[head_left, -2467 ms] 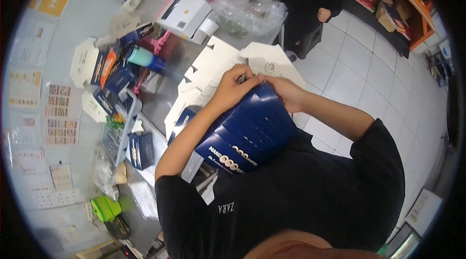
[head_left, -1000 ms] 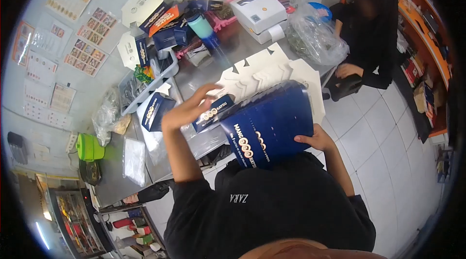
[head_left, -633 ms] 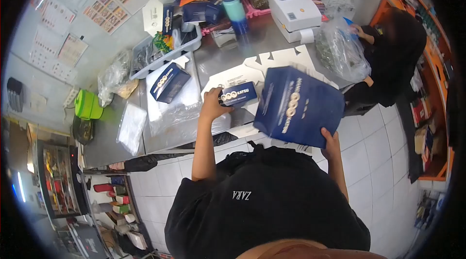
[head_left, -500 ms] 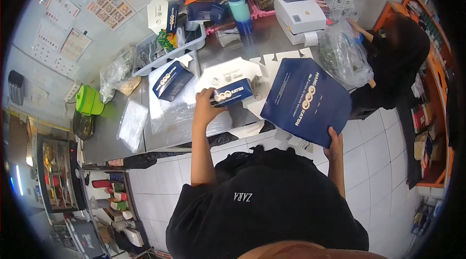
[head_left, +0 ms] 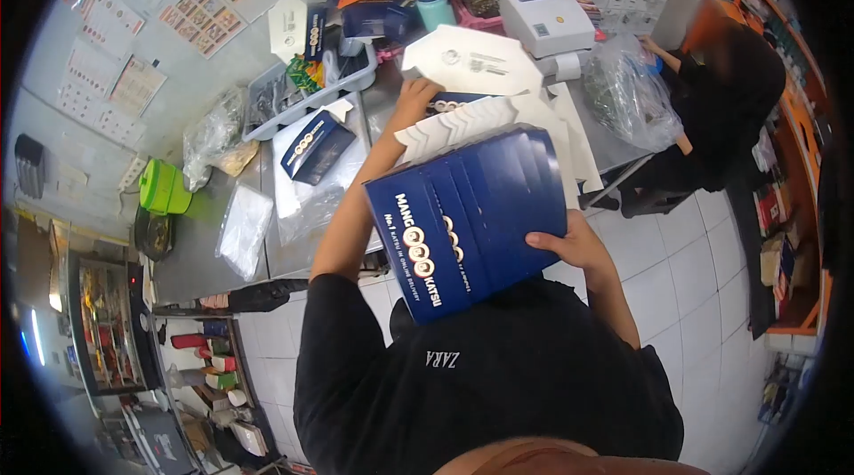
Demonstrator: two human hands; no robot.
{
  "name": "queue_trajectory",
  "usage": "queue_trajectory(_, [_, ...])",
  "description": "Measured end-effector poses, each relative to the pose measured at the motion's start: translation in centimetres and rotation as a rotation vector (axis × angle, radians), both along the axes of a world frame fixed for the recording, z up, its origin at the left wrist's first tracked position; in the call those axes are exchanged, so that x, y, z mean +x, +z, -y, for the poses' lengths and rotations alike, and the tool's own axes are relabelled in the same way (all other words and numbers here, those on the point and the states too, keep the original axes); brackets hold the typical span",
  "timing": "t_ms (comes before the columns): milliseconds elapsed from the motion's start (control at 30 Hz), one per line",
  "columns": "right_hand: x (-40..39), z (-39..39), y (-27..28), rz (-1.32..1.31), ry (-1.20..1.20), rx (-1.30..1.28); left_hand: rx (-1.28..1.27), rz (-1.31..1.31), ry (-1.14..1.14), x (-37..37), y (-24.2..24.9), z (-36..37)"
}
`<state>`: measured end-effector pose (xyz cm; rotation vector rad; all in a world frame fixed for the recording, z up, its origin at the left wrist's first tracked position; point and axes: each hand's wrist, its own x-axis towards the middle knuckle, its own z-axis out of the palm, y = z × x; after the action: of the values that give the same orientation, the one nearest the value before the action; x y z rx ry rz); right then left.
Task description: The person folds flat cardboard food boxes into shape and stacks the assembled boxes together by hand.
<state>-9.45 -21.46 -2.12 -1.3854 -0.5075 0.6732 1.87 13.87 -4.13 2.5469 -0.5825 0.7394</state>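
My right hand (head_left: 569,248) grips the right edge of a stack of flat blue cardboard sheets (head_left: 471,217), held in front of my body with its lettering towards the left. Beyond the stack, my left hand (head_left: 414,103) holds the left end of a folded box (head_left: 471,61), whose white flap stands up and whose blue side is mostly hidden. Left of my left arm, another blue box (head_left: 316,150) sits on white sheets on the metal table. White cut-out flaps fan along the stack's far edge.
A printer (head_left: 547,20) and a clear plastic bag (head_left: 627,88) are at the back right, beside a co-worker in black (head_left: 734,110). A grey-blue bin (head_left: 267,124), a turquoise bottle (head_left: 434,12) and a green container (head_left: 163,186) are also on the table.
The blue sheets have moved left across my front and turned, now showing several layers. My left hand has moved up and right with the folded box, whose flap is raised.
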Motion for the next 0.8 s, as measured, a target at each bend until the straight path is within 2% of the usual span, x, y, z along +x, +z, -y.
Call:
queue_trajectory(133, [-1.2, -1.0, 0.4, -0.081, 0.040, 0.022, 0.032, -0.167, -0.021, -0.2, 0.3, -1.3])
queue_trajectory(233, [-2.2, -1.8, 0.3, -0.089, 0.056, 0.006, 0.034, -0.324, -0.117, -1.1, 1.5, -3.6])
queue_trajectory(267, [-2.3, -1.9, 0.0, -0.091, 0.062, 0.015, 0.005, -0.324, -0.051, -2.1, 1.9, -4.3])
queue_trajectory(333, [-2.5, -1.8, -0.7, -0.112, 0.044, 0.017, -0.165, -0.542, 0.003, -3.2, 3.1, -5.6])
queue_trajectory(500, [-2.4, -2.4, -0.2, -0.034, 0.061, -0.049, -0.152, -0.560, -0.022, -4.4, 5.7, -2.9])
queue_trajectory(567, [-2.0, -2.5, 1.0, 0.003, 0.146, -0.166, -0.193, -0.555, -0.154, -3.7, 4.0, -1.8])
queue_trajectory(667, [-1.7, -2.3, 1.5, 0.051, 0.116, -0.177, 0.116, -0.495, -0.111, -3.4, 1.0, -2.4])
queue_trajectory(800, [-1.6, -1.5, 1.2, 0.170, 0.210, -0.161, -0.226, -0.758, -0.122, -2.5, -1.3, -4.2])
